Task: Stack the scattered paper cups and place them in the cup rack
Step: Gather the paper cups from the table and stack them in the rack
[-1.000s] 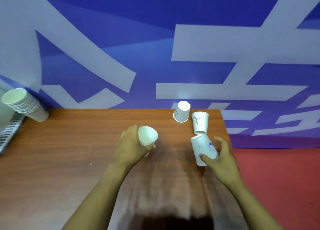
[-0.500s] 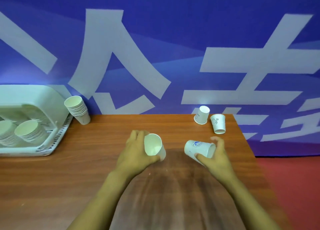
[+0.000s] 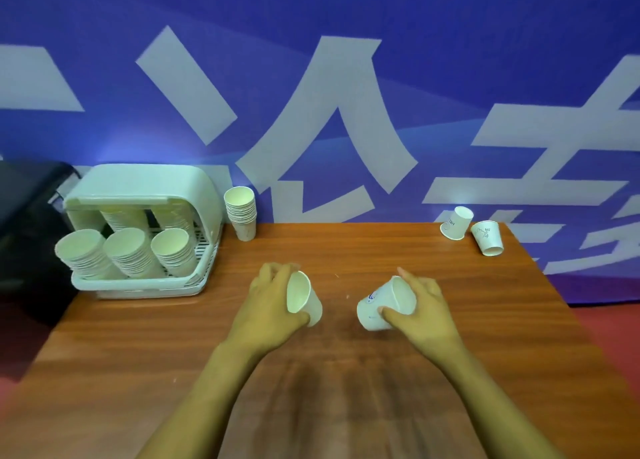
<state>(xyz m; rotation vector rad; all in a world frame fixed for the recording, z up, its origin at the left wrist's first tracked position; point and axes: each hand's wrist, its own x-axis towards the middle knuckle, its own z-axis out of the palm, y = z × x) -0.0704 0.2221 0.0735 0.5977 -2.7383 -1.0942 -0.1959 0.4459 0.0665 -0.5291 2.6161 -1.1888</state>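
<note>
Right — the cup rack (image 3: 138,237) sits far left on the table (image 3: 346,244). Your left hand (image 3: 266,303) grips one paper cup (image 3: 304,299), mouth facing right; your right hand (image 3: 422,306) grips the printed cup (image 3: 377,306), base toward it — nesting step, w/ bases misaligned. Next: slide the printed cup in.

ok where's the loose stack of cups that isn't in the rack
In the head view it stands upright at the table's far left, just right of the cup rack: the cup stack.

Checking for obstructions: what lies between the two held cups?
Only bare table between the left-hand cup and the right-hand cup, per the head view.
</note>
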